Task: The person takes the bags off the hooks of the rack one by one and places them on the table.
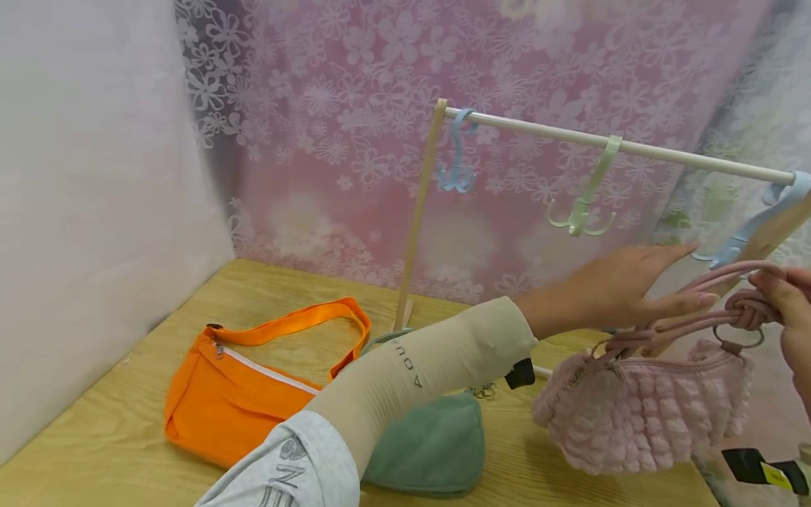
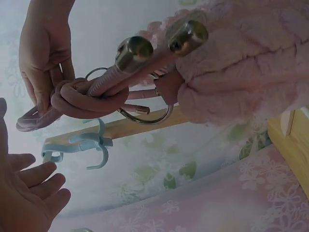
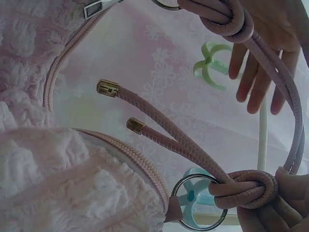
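Observation:
A puffy pink handbag [image 1: 652, 415] with knotted cord handles and metal rings hangs at the right in the head view. My right hand [image 1: 792, 317] pinches its handle cord beside one knot [image 3: 251, 188]. My left hand [image 1: 608, 289] reaches across to the bag's handle with fingers extended; in the left wrist view that same left hand [image 2: 31, 193] is apart from the cord. Two gold-tipped cord ends [image 3: 108, 88] dangle from the knot. Behind the bag, a blue hook [image 2: 89, 142] hangs at the rail's right end.
A white rail [image 1: 532, 127] on wooden posts carries a blue hook [image 1: 457, 155] at left and a green hook [image 1: 586, 201] mid-rail. An orange shoulder bag [image 1: 222, 401] and a green bag [image 1: 431, 447], partly behind my left sleeve, lie on the wooden table [image 1: 95, 451].

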The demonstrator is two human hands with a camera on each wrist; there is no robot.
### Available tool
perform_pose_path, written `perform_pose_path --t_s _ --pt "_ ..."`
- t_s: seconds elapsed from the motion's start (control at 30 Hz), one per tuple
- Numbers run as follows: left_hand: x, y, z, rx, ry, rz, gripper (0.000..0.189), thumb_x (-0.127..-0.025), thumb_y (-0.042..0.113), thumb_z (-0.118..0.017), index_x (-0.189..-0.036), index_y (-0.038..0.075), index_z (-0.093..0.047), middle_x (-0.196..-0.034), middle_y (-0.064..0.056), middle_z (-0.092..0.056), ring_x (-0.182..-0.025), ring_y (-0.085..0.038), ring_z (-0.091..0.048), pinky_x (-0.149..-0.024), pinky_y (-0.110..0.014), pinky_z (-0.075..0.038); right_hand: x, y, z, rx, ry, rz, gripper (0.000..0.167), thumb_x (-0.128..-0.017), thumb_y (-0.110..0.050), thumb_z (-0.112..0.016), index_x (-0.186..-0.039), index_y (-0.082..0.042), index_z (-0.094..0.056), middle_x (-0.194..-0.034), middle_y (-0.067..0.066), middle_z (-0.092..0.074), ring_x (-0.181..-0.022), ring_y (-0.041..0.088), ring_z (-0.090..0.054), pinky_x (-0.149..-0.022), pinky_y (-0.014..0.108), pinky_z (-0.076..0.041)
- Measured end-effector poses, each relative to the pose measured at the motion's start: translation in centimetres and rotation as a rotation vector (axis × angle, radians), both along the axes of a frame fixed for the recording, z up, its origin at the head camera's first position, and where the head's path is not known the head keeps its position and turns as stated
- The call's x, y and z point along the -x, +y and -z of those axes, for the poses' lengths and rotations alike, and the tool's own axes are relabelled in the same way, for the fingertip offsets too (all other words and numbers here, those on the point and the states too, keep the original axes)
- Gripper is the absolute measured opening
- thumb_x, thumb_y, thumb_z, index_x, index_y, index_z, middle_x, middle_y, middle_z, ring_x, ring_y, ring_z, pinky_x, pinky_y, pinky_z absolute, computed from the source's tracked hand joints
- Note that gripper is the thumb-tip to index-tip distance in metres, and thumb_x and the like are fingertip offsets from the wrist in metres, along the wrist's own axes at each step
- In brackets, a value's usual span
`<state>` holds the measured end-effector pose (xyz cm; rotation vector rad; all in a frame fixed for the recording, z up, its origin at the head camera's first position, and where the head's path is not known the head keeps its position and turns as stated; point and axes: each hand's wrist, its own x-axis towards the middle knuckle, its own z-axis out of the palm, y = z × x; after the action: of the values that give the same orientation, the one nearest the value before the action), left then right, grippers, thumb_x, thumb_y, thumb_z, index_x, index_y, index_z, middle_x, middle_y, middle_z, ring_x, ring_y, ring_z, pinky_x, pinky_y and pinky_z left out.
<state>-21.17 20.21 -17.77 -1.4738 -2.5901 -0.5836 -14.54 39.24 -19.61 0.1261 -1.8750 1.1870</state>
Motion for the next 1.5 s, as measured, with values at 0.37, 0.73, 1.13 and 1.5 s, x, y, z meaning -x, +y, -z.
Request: perform_pose_path --t_s 0.37,0.73,1.13,1.5 --pt "-1.0 -0.8 4.0 -0.03 -0.072 -0.014 0.023 -0.099 0.046 -0.049 -0.103 0.026 -0.059 -0.081 0.012 -0.064 -0.057 0.0 -0.053 -0.053 -0.013 -0.04 0.4 -0.6 1.4 -0.06 -0.025 0.061 0.047 -0.1 0.002 -0.047 -0.084 -0.039 -0.064 -0.066 -0.028 -0.057 -0.058 -0.013 -0.05 -0.061 0.0 -0.035" --pt "-0.8 -2.9 4.7 -0.161 -0.155 -0.044 0.023 -0.102 0.039 -0.045 -0.099 0.027 -0.065 -0.064 0.009 -0.06 -0.051 -0.001 -0.05 -0.052 -0.014 -0.039 0.3 0.3 2.3 -0.153 -0.074 -0.012 0.045 -0.102 -0.001 -0.042 -0.094 -0.042 -0.059 -0.078 -0.03 -0.054 -0.064 -0.011 -0.043 -0.061 0.001 -0.031" --pt "-1.0 -4.4 4.9 -0.176 -0.213 0.011 0.027 -0.103 0.034 -0.046 -0.086 0.021 -0.062 -0.062 0.007 -0.062 -0.052 -0.002 -0.056 -0.053 -0.013 -0.043 0.4 0.7 3.7 -0.208 -0.041 -0.072 0.048 -0.101 0.003 -0.043 -0.096 -0.041 -0.062 -0.08 -0.031 -0.058 -0.065 -0.013 -0.049 -0.065 -0.001 -0.035" --pt "-1.4 -5.8 6.3 -0.143 -0.257 -0.088 0.023 -0.099 0.038 -0.053 -0.087 0.025 -0.067 -0.061 0.015 -0.062 -0.05 -0.002 -0.055 -0.051 -0.014 -0.042 -0.4 -0.4 5.1 -0.233 -0.02 -0.147 0.051 -0.098 0.009 -0.044 -0.105 -0.037 -0.064 -0.094 -0.034 -0.064 -0.071 -0.018 -0.055 -0.064 -0.002 -0.038"
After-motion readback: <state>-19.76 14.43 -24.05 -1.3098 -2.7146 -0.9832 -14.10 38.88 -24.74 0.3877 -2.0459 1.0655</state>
